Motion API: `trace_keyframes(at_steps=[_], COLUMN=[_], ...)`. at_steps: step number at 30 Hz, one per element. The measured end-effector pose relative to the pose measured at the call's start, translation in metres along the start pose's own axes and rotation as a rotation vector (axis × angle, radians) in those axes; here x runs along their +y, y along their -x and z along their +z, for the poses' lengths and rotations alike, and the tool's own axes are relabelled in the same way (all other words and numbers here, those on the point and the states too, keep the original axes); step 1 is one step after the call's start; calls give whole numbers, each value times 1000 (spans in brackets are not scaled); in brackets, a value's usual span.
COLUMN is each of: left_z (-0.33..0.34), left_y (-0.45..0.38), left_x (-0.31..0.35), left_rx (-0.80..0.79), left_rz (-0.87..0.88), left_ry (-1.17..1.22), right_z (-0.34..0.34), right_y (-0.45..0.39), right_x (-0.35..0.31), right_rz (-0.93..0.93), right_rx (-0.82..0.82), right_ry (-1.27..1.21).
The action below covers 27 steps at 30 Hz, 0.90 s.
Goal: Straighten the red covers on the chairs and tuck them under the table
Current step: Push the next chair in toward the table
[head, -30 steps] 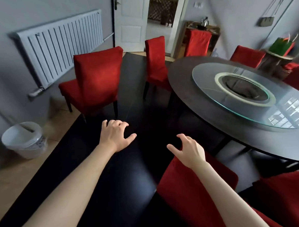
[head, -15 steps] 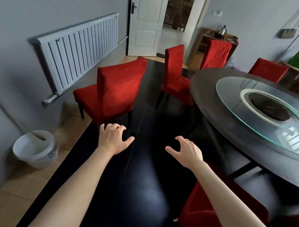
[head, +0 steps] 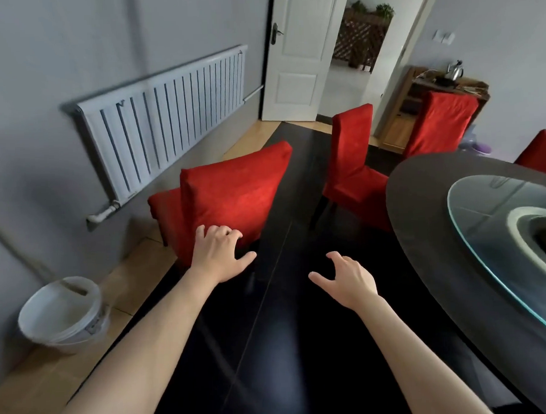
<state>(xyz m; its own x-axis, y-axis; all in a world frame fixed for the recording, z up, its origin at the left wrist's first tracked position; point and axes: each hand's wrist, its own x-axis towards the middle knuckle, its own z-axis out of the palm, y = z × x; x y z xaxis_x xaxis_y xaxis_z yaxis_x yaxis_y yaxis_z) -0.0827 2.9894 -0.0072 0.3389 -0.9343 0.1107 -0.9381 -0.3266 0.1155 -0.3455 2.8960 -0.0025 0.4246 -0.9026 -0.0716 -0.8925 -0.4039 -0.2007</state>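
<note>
A red-covered chair (head: 233, 189) stands away from the round dark table (head: 422, 219), its back turned to me. My left hand (head: 219, 256) reaches out with spread fingers, its fingertips overlapping the lower edge of that chair's back; contact cannot be told. My right hand (head: 347, 282) hovers over the dark floor with loosely curled fingers, holding nothing. A second red chair (head: 354, 165) stands at the table's far left edge, a third (head: 440, 121) further back, and a fourth (head: 538, 154) shows behind the table.
A white bucket (head: 62, 313) sits on the wooden floor at the left. A white radiator (head: 167, 117) hangs on the grey wall. A glass turntable (head: 486, 238) lies on the table. An open white door (head: 299, 52) and a wooden sideboard (head: 441, 90) are at the back.
The view has moved forward and turned left; the near chair under my right arm has left the frame. Both hands have come closer to the chair by the radiator.
</note>
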Motion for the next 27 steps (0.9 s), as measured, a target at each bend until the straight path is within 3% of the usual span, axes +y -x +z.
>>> trace_keyframes(at_steps=[2, 17, 27], left_z=[-2, 8, 34], left_y=[-35, -250, -328], left_x=[2, -47, -72], left_rx=[69, 148, 25], left_rz=[-19, -128, -233], left_ry=[26, 62, 44], right_z=[-7, -8, -23], right_y=[-42, -280, -394], right_x=[1, -57, -80], right_rz=[-29, -157, -276], right_rx=[9, -20, -39], right_ry=[2, 41, 32])
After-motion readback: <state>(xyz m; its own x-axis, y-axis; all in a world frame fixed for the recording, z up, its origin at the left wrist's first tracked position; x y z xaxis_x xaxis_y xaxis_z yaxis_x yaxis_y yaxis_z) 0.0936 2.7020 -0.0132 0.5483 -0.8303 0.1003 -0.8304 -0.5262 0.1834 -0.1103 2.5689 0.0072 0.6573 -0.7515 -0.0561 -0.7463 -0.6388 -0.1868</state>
